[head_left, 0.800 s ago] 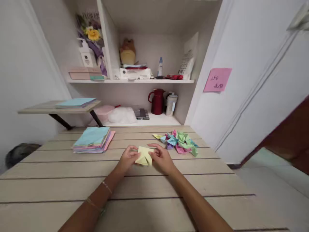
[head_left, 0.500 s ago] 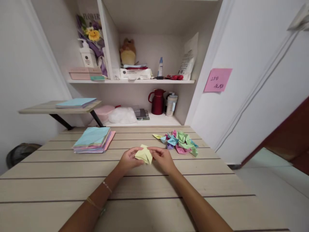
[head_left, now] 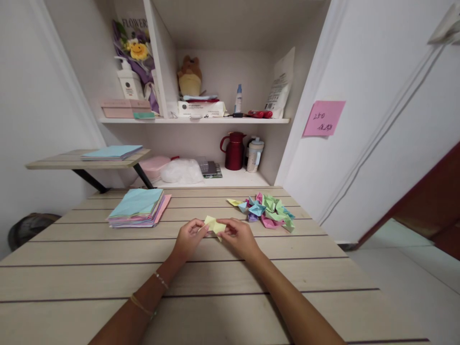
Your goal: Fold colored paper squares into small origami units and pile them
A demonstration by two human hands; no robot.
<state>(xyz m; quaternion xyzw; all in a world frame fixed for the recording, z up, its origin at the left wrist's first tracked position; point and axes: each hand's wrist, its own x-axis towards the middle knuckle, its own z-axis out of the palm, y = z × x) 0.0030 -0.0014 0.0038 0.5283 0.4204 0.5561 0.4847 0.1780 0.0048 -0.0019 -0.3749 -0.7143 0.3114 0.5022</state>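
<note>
A small folded piece of yellow paper (head_left: pixel 214 225) is held between both hands over the middle of the table. My left hand (head_left: pixel 189 238) pinches its left side with thumb and fingers. On the other side, my right hand (head_left: pixel 239 238) grips the paper's right edge, thumb below and fingers above. Parts of the paper are covered by the fingertips. To the right, beyond my right hand, lies a heap of folded paper pieces (head_left: pixel 272 209) in green, blue, pink, yellow and purple. A stack of coloured paper sheets (head_left: pixel 136 203), blue on top, sits to the left.
A small raised shelf (head_left: pixel 53 162) at the left bears more blue paper (head_left: pixel 113 152). Behind the slatted table (head_left: pixel 201 282), a white cabinet holds a dark red jug (head_left: pixel 234 152), a light tumbler (head_left: pixel 255 155) and a plastic bag (head_left: pixel 182 171). A pink note (head_left: pixel 324 118) sticks to the wall.
The yellow paper has been turned and its shape looks smaller and more compact. Both hands have shifted their grip, with my left thumb now higher on the paper.
</note>
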